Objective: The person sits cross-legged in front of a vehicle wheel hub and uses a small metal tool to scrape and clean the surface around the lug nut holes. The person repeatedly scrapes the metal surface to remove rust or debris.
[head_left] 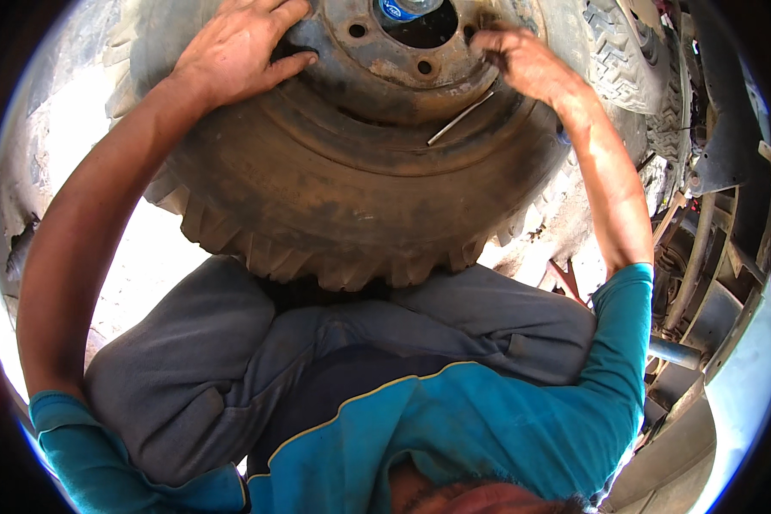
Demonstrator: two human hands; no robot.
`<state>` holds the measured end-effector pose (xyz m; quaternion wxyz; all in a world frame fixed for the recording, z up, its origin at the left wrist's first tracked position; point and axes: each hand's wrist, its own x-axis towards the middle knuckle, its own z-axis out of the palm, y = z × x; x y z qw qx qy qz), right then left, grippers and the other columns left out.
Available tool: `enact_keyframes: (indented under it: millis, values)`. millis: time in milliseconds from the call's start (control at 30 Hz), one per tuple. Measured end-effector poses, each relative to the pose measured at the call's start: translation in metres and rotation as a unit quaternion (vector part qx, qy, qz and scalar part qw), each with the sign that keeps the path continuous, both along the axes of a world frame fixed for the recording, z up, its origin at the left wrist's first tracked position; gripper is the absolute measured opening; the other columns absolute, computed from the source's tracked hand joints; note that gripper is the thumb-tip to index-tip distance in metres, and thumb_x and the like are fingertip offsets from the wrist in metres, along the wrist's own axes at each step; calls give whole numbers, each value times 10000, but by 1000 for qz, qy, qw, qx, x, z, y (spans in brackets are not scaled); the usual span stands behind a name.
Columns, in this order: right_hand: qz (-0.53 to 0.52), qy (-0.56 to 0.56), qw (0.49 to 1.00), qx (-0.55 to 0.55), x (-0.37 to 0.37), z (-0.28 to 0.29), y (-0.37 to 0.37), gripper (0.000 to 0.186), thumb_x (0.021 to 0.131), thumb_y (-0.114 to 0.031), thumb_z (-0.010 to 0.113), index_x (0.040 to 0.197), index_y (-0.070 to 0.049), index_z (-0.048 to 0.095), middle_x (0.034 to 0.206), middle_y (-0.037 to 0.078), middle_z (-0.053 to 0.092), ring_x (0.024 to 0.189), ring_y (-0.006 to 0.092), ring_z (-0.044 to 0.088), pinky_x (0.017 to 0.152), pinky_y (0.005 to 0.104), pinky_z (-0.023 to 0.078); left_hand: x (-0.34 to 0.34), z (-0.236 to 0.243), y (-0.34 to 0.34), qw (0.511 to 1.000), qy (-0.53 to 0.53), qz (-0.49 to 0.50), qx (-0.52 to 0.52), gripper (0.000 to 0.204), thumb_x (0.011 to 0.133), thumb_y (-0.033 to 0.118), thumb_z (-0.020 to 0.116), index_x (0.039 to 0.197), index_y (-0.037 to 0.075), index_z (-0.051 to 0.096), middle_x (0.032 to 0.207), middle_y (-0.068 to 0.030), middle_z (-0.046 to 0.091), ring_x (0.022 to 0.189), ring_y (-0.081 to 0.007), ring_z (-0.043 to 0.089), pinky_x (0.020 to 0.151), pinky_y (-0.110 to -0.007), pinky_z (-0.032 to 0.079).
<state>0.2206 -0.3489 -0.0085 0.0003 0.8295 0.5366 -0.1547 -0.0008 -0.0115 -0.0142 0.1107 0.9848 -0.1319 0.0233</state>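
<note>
Left hand (240,56) grip: fingers curled and clamped over the rusty wheel rim (403,81) edge at about 10 o'clock of the hub hole, thumb underneath. Right hand (527,64) at 2 o'clock of the hub, fingers bunched narrow against the rim face, can't tell whether they pinch anything. The big dusty tyre (334,197) sits at 12 o'clock in view, lower tread resting against the grey trousers (214,360). A thin pale metal rod (460,119) lies slanted on the rim at 4 o'clock of the hub, loose, untouched.

Risks, as a judgement: tyre looks heavy and only propped on the legs, could roll or tip if the left hold slips on rust and dust; fingers could get nicked on the flaking rim edge; rod could slide off.

Hard to see: upper half of wheel cut off, blue object (400,8) in the hub hole mostly cropped, right fingertips blurred, metal frames (702,248) at 3 o'clock cluttered and unclear
</note>
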Motion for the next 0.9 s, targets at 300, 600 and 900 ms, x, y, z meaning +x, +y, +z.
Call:
enact_keyframes:
  millis: [300,600,900]
  values:
    - [28,-27,999,17,-11,-6,1,264,920,11,644,1162,-75,705,1106,167,719,1038,391,676,897,454,554,2,1,3,1000,6,0,-1,528,878,438,737,1165,9,626,1157,-171,577,1147,-361,515,1038,-434,432]
    - [29,-75,997,4,-13,0,2,274,955,-70,628,1216,-108,703,1180,153,723,1160,367,655,964,440,544,-1,1,2,1000,-3,-2,-3,493,876,426,740,1124,16,623,1134,-170,574,1132,-362,515,1023,-443,433]
    - [115,-95,989,21,-13,-8,-1,321,920,9,639,1203,-126,712,1187,139,726,1151,336,679,972,422,560,1,2,1,1000,-7,-2,-12,506,873,419,744,1152,14,623,1122,-168,572,1115,-364,519,1011,-448,437]
